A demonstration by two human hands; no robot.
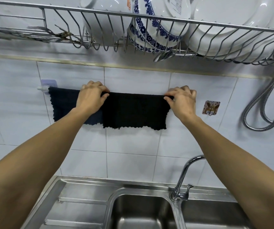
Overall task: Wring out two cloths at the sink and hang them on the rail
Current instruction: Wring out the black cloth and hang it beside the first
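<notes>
Two dark cloths hang over a rail on the tiled wall. The navy cloth [63, 104] hangs at the left, beside the rail's white end [41, 88]. The black cloth [134, 111] hangs to its right and overlaps the navy one's edge. My left hand [91, 96] pinches the black cloth's top left corner on the rail. My right hand [181, 100] pinches its top right corner. The rail itself is hidden under the cloths and my hands.
A steel dish rack [149, 20] with white plates and a blue-patterned bowl [151, 30] hangs just above. Below lie the steel sink [143, 210] and its tap [185, 174]. A metal hose [268, 100] and a small wall hook [210, 107] are at the right.
</notes>
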